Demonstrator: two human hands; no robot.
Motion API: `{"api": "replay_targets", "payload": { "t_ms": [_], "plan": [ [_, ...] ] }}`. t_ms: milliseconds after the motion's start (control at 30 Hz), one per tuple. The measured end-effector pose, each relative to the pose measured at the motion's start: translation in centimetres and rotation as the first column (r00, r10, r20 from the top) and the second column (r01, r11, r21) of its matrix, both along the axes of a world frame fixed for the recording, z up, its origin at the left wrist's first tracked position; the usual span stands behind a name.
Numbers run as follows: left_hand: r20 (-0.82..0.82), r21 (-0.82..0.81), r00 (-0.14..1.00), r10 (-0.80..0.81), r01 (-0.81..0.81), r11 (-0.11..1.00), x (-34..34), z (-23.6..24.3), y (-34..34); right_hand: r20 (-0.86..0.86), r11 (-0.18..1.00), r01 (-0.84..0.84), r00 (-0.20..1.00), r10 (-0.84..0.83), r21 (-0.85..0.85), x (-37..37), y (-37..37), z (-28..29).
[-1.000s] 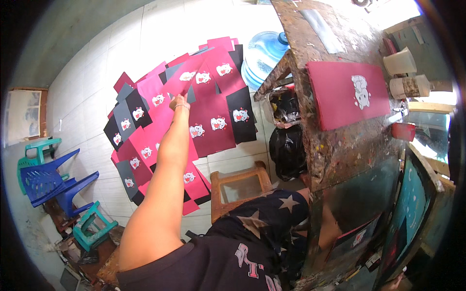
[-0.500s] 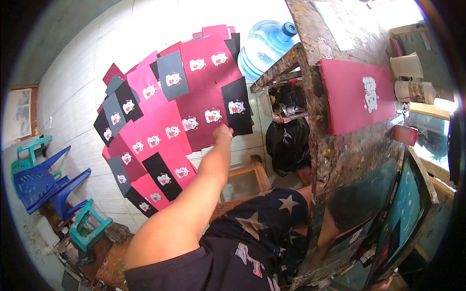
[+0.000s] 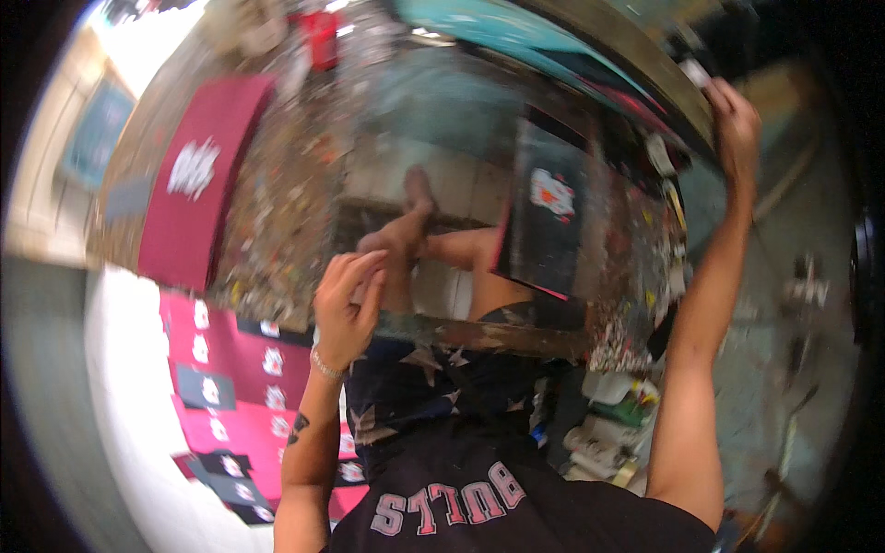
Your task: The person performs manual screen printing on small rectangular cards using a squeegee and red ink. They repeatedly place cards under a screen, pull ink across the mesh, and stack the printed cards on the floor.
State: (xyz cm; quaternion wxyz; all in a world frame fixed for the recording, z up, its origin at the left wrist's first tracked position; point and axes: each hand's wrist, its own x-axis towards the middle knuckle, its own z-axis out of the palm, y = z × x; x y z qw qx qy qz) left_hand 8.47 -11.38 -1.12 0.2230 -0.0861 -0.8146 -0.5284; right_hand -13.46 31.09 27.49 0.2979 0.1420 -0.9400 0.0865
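My left hand, a bracelet on its wrist, hovers over the near edge of the glass-topped worktable. Its fingers are loosely bent and apart, with nothing between them. At the far right, my right hand is closed at the outer edge of a raised wooden screen-printing frame with teal mesh; blur hides the exact hold. A small white piece is at its fingertips. On the glass, under the frame's side, lies a black sheet with a white bear print, pink edges showing beneath.
A stack of maroon sheets sits on the table's left, near a red container. Printed pink, grey and black sheets cover the floor at lower left. Bottles and tubs stand right of my legs, which show through the glass.
My view has swung right, from the floor sheets to the table. My left hand has left the sheets on the floor and come over the table edge. My right hand stays by the frame.
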Motion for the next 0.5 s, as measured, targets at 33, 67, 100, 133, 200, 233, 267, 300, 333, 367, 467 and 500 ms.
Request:
{"api": "replay_targets", "payload": {
  "t_ms": [33,67,100,133,200,233,267,300,333,367,467,500],
  "plan": [
    [0.004,-0.074,0.988,-0.154,0.153,0.985,-3.2,0.3,2.6,0.006,0.993,-0.056,0.998,0.056,0.106,-0.3,1.2,1.0],
    [0.026,-0.158,0.96,-0.279,0.28,0.947,-6.0,0.0,5.4,-0.026,0.995,-0.043,0.999,0.046,0.092,-0.6,1.7,1.0],
    [0.06,-0.239,0.92,-0.387,0.389,0.889,-8.1,-0.4,7.6,-0.048,0.995,-0.083,0.995,0.086,0.058,-1.0,2.6,1.3],
    [0.114,-0.337,0.892,-0.438,0.45,0.827,-9.5,-0.8,8.4,-0.065,0.993,0.107,0.993,-0.103,0.056,0.8,-1.9,1.5],
    [0.188,-0.464,0.794,-0.579,0.591,0.66,-12.5,-0.6,11.5,-0.045,0.975,0.217,0.976,-0.215,0.051,2.8,-3.2,4.0],
    [0.22,-0.519,0.811,-0.543,0.568,0.638,-12.9,-0.2,10.9,-0.015,0.979,0.203,0.979,-0.203,0.007,1.9,-4.2,3.6],
    [0.234,-0.556,0.814,-0.532,0.561,0.613,-13.3,0.2,10.8,0.008,0.977,0.213,0.977,-0.213,-0.012,1.6,-4.6,3.8],
    [0.237,-0.572,0.802,-0.548,0.571,0.588,-13.8,0.2,11.7,0.031,0.969,0.247,0.969,-0.247,-0.002,1.8,-4.1,4.2],
    [0.204,-0.6,0.796,-0.569,0.561,0.57,-14.4,-0.1,12.5,0.015,0.973,0.23,0.973,-0.23,-0.002,1.8,-3.0,4.4],
    [0.178,-0.629,0.803,-0.569,0.537,0.562,-14.5,-0.6,12.6,0.007,0.981,0.192,0.981,-0.192,-0.011,1.4,-2.1,4.1],
    [0.186,-0.728,0.802,-0.567,0.5,0.469,-14.8,-1.2,12.5,-0.04,0.998,0.027,0.999,-0.029,-0.054,0.7,-0.8,3.6],
    [0.203,-0.758,0.801,-0.564,0.493,0.427,-14.8,-1.2,12.5,-0.039,0.998,-0.013,0.999,0.01,-0.065,0.7,-0.8,3.6]
  ]
}}
